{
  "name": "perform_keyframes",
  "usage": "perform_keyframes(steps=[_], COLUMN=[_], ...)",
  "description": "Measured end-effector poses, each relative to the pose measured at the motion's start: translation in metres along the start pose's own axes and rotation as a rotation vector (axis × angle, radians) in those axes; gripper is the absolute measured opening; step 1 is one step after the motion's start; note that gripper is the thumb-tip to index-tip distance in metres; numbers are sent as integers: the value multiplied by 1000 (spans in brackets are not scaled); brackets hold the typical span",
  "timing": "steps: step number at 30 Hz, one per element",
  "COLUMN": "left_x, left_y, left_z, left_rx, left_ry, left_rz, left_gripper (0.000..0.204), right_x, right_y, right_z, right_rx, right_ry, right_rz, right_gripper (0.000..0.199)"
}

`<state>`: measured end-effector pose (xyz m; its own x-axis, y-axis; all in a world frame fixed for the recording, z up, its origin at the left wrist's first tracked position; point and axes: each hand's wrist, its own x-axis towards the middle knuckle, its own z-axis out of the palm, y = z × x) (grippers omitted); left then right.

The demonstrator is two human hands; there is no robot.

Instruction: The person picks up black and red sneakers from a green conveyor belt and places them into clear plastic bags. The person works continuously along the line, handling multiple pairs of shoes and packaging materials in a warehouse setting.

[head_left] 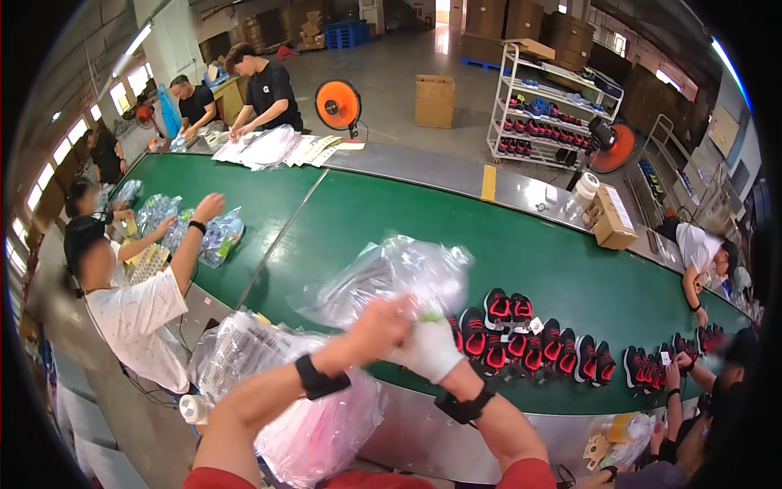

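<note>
In front of me, above the green table, a clear plastic bag [399, 273] spreads out, crinkled and shiny. My left hand [381, 328], bare, is closed on its near edge. Beside it, my right hand [425, 350] wears a white glove and also grips the bag; a small green patch shows by its fingers. What the bag holds, if anything, is blurred by the glare. Just right of my gloved hand stand several black and red sneakers [494, 352] in rows. A pile of clear bags [244, 359] lies at the near edge, under my left forearm, with pink-tinted plastic [322, 436] below.
The green table [562, 269] runs left to right. A cardboard box [611, 218] and tape roll [587, 185] sit on its far metal ledge. Bagged shoes [220, 236] lie left, beside a co-worker [138, 301]. More people work at far left and right. Beyond stand a shoe rack [546, 106] and orange fans [338, 104].
</note>
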<state>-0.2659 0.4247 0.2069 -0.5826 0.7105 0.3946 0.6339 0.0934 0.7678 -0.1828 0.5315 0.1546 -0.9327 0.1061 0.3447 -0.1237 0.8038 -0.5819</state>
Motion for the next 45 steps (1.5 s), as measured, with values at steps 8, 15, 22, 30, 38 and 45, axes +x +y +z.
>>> perform_keyframes(steps=[8, 15, 22, 30, 38, 45], left_x=[32, -41, -16, 1, -16, -14], left_y=[16, 30, 23, -75, -37, -36], left_z=[39, 0, -36, -112, -42, -13], left_rx=[-23, 252, -79, -356, -736, -301], left_ry=[-135, -408, -276, 67, 309, 485], left_rz=[104, 32, -231, -580, -636, -357], left_gripper=[17, 25, 20, 25, 19, 16], right_x=[-23, -17, 69, 55, 5, -61], right_y=[-15, 43, 14, 8, -5, 7], right_z=[-23, 23, 115, 132, 4, -57], right_rx=[-275, 38, 73, 721, 1186, -152], right_ry=[-342, -46, 33, -148, -55, 491], right_rz=[-607, 35, 229, 399, 336, 195], right_gripper=[23, 22, 23, 29, 28, 34])
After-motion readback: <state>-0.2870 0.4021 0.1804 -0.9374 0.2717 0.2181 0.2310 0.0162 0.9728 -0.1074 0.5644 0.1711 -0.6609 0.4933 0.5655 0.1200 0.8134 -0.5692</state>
